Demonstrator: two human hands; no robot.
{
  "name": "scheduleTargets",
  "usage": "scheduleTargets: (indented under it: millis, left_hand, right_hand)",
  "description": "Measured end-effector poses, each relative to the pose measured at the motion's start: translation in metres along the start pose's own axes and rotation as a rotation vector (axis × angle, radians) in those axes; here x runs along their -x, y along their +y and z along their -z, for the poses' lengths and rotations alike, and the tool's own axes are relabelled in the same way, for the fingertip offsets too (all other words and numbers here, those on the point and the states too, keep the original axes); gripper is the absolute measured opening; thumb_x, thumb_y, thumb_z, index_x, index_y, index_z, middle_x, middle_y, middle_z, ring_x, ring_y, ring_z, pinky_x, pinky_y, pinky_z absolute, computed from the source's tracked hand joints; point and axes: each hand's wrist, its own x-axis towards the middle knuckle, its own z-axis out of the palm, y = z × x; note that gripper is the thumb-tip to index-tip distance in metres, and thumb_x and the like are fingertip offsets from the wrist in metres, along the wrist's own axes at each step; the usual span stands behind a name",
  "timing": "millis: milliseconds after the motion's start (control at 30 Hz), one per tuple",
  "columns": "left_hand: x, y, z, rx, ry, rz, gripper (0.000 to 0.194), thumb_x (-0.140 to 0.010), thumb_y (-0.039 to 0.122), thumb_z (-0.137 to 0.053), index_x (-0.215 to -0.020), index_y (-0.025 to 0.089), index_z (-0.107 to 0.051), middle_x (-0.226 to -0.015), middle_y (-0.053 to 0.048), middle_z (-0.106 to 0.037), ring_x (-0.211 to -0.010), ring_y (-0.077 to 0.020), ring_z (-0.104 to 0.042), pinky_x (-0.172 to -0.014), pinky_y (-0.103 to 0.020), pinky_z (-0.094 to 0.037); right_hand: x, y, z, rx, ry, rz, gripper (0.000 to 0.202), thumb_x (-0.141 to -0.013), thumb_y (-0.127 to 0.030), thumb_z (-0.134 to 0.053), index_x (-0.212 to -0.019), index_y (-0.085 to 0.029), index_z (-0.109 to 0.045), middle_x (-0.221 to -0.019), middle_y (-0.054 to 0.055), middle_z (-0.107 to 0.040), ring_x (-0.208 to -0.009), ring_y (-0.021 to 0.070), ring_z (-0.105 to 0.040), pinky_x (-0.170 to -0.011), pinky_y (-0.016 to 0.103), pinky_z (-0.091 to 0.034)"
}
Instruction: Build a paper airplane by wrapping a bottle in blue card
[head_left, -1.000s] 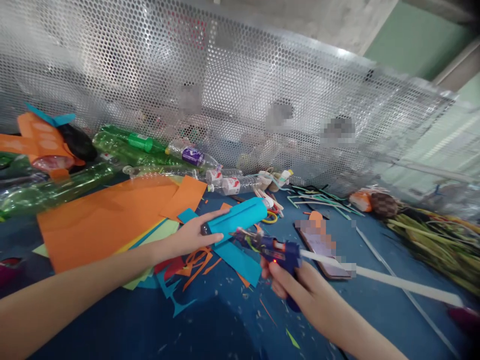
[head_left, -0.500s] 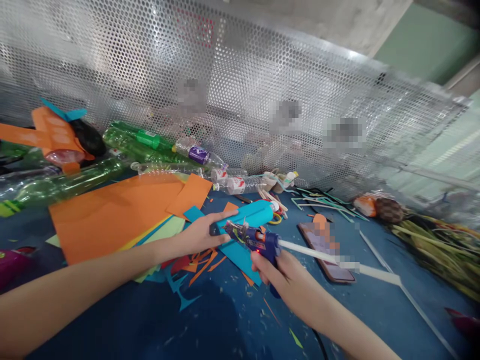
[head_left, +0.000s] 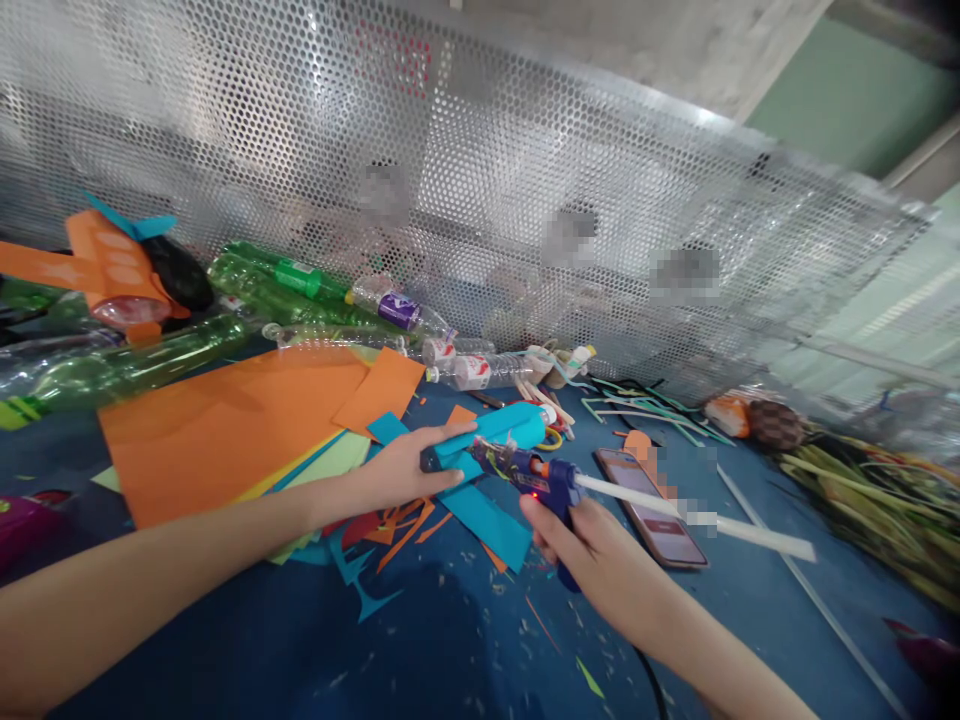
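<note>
My left hand grips the near end of a bottle wrapped in blue paper, its white cap pointing away to the right. A flat blue paper strip sticks out from below it toward me. In my right hand is a dark blue hot glue gun with a small red light glowing. Its nozzle points left at the wrapped bottle; whether the tip touches the paper I cannot tell. A long white glue stick juts from the back of the gun.
Orange sheets and paper scraps lie left and in front. Plastic bottles line the perforated metal screen. A phone lies right of the gun, and a black cord runs toward me.
My right hand has drawn the glue gun a little to the right, along the wrapped bottle. My left hand keeps its hold in the same place.
</note>
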Motion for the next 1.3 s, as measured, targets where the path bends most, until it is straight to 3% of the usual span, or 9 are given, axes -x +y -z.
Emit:
scheduleTargets:
  millis: [200, 333, 467, 733, 900, 1100, 1300]
  left_hand:
    - [0.0, -0.002, 0.0, 0.056, -0.037, -0.01, 0.062, -0.084, 0.042, -0.061, -0.141, 0.029, -0.043, -0.135, -0.004, -0.058, -0.115, -0.0295, -0.059, -0.091, -0.038, -0.05]
    - [-0.001, -0.003, 0.001, 0.074, -0.051, -0.024, 0.063, -0.083, 0.042, -0.061, -0.142, 0.029, -0.042, -0.133, -0.003, -0.059, -0.11, -0.0282, -0.061, -0.089, -0.038, -0.051]
    - [-0.001, -0.002, 0.001, 0.028, -0.028, 0.012, 0.061, -0.082, 0.043, -0.063, -0.14, 0.033, -0.045, -0.134, -0.002, -0.059, -0.11, -0.0297, -0.061, -0.09, -0.04, -0.051]
    - [0.0, -0.002, -0.001, 0.144, -0.034, 0.013, 0.062, -0.082, 0.042, -0.063, -0.14, 0.034, -0.044, -0.142, -0.003, -0.051, -0.119, -0.0321, -0.056, -0.09, -0.043, -0.052]
    - [0.001, 0.0, -0.001, 0.11, -0.017, 0.002, 0.059, -0.082, 0.038, -0.064, -0.138, 0.036, -0.047, -0.135, -0.004, -0.059, -0.112, -0.0328, -0.061, -0.084, -0.042, -0.054]
    - [0.001, 0.002, 0.001, 0.086, -0.055, 0.058, 0.062, -0.083, 0.04, -0.062, -0.141, 0.032, -0.044, -0.136, -0.007, -0.057, -0.101, -0.0296, -0.064, -0.076, -0.037, -0.054]
    - [0.0, -0.001, 0.003, 0.031, -0.087, 0.037, 0.063, -0.084, 0.043, -0.059, -0.143, 0.032, -0.039, -0.14, -0.004, -0.053, -0.109, -0.0284, -0.06, -0.086, -0.037, -0.05]
  right_hand:
    - [0.001, -0.008, -0.002, -0.02, -0.041, 0.023, 0.044, -0.09, -0.053, -0.041, -0.061, -0.025, -0.057, -0.053, 0.001, -0.058, -0.061, 0.021, -0.062, -0.063, 0.031, -0.052]
    - [0.002, -0.012, -0.004, -0.023, -0.013, 0.031, 0.043, -0.09, -0.053, -0.042, -0.061, -0.025, -0.057, -0.056, 0.002, -0.06, -0.058, 0.02, -0.06, -0.061, 0.031, -0.053]
    - [0.001, -0.003, 0.0, -0.007, -0.015, -0.001, 0.043, -0.089, -0.055, -0.04, -0.061, -0.025, -0.054, -0.054, 0.002, -0.059, -0.056, 0.0205, -0.059, -0.061, 0.033, -0.051]
    - [-0.007, 0.017, 0.007, 0.046, 0.002, -0.141, 0.047, -0.084, -0.062, -0.032, -0.06, -0.025, -0.047, -0.058, 0.006, -0.06, -0.061, 0.023, -0.059, -0.065, 0.038, -0.047]
    - [-0.01, 0.024, 0.015, 0.04, 0.018, -0.205, 0.052, -0.081, -0.067, -0.03, -0.058, -0.024, -0.048, -0.059, 0.007, -0.062, -0.06, 0.0224, -0.06, -0.065, 0.037, -0.047]
    - [-0.014, 0.035, 0.021, 0.019, 0.076, -0.252, 0.055, -0.079, -0.071, -0.032, -0.058, -0.023, -0.049, -0.057, 0.006, -0.061, -0.056, 0.021, -0.06, -0.06, 0.035, -0.047]
    - [-0.017, 0.047, 0.022, -0.088, 0.124, -0.271, 0.056, -0.076, -0.075, -0.035, -0.061, -0.023, -0.048, -0.058, 0.005, -0.058, -0.055, 0.0195, -0.058, -0.057, 0.033, -0.046]
